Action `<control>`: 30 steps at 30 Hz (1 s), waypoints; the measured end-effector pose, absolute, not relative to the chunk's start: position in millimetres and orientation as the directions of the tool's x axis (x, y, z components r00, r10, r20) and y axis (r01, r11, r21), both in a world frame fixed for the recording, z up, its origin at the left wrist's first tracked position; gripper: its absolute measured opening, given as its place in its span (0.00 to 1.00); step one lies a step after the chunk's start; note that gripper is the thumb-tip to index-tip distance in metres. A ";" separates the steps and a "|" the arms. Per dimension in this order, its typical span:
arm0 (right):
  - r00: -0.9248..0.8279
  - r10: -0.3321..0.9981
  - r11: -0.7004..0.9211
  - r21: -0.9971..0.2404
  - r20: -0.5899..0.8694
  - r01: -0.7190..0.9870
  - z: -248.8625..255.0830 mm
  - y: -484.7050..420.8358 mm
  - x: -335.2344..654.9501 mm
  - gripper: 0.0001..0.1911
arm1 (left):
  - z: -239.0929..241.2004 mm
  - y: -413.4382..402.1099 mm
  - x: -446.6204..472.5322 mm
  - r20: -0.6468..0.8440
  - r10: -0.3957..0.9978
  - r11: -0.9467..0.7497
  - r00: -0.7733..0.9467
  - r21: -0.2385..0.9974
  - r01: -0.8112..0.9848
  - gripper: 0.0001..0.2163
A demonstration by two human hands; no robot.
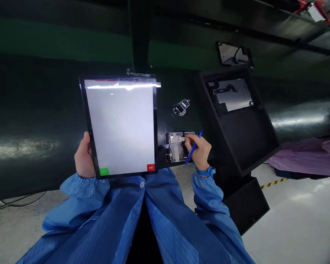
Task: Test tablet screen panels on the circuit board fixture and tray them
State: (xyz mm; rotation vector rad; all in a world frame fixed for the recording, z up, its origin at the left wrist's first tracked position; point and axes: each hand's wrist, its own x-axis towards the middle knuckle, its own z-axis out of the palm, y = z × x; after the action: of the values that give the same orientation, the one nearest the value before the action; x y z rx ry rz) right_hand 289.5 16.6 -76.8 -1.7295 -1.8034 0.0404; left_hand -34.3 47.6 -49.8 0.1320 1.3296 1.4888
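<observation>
A large tablet-like screen (pixel 121 128) is lit plain white, with a green box at its bottom left corner and a red one at its bottom right. My left hand (pixel 84 159) grips its left edge, the fingers hidden behind it. Right of the screen lies a small open circuit board (pixel 176 148) with pale tape strips, joined to the screen by a flat dark cable (pixel 164 146). My right hand (pixel 201 153) is closed around a blue pen (pixel 191 151), its thumb and fingertips at the board's upper right part.
A small metallic device (pixel 182 106) rests on the dark table (pixel 38 110) beyond the board. To the right, a black tray (pixel 222 135) contains a silver-backed panel (pixel 235 96). Another panel (pixel 232 54) lies behind it. Below the table edge is a black box (pixel 246 205).
</observation>
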 end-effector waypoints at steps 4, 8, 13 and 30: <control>0.085 0.916 0.099 -0.426 0.393 0.899 -77.3 17.6 288.5 0.11 | -48.0 47.6 -32.9 -0.502 0.734 0.191 -0.457 0.799 -0.571 0.13; 0.067 0.919 0.113 -0.422 0.388 0.900 -78.6 19.2 289.0 0.10 | -46.4 48.4 -31.8 -0.534 0.728 0.234 -0.430 0.783 -0.576 0.15; 0.060 0.926 0.113 -0.424 0.374 0.898 -78.0 21.0 289.4 0.11 | -52.7 47.8 -34.2 -0.510 0.735 0.218 -0.447 0.802 -0.557 0.13; -0.011 0.991 0.000 -0.081 -0.132 0.997 -29.9 36.6 227.0 0.11 | -59.3 45.5 -35.7 -0.512 0.730 0.201 -0.452 0.793 -0.575 0.11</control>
State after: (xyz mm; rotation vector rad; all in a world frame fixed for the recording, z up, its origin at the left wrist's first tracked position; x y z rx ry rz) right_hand 227.0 36.6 -29.9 -2.2347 -2.2473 0.2402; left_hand -35.7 45.5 -59.3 0.1619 1.3798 1.5075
